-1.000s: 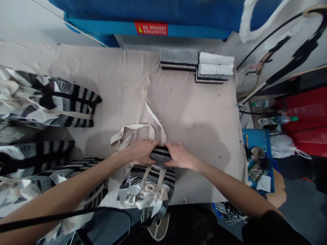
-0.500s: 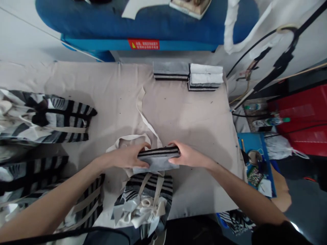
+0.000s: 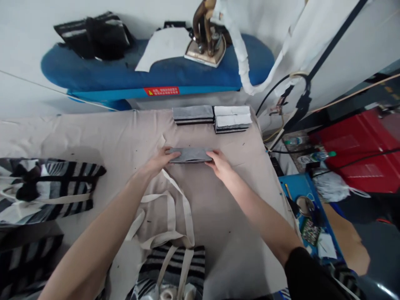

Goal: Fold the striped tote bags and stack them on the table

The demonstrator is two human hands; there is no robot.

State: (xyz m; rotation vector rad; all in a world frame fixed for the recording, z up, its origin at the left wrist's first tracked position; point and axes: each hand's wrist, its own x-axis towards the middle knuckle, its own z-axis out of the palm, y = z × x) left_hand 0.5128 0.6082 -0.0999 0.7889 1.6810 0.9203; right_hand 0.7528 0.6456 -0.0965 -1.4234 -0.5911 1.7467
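A folded grey cloth stack point(image 3: 191, 155) with dark striped edges is gripped at both ends above the cloth-covered table point(image 3: 218, 204). My left hand point(image 3: 162, 159) pinches its left end and my right hand point(image 3: 218, 162) its right end. Beyond it, near the table's back edge, lie a grey folded stack point(image 3: 193, 113) and a white-topped striped stack point(image 3: 233, 118), side by side. Loose cream straps point(image 3: 171, 208) spread over the table below my left hand. A striped bag point(image 3: 175, 266) with cream handles lies at the near edge.
More striped bags point(image 3: 50, 187) lie at the left. Behind the table stands a blue ironing board point(image 3: 109, 77) with an iron point(image 3: 208, 50) on it and a white-wrapped hose point(image 3: 242, 54). A blue tray point(image 3: 295, 183) with small items sits at the right.
Both hands have carried the grey folded stack away from the striped bag, toward the back of the table. The view has tilted up, showing more of the ironing board and iron.
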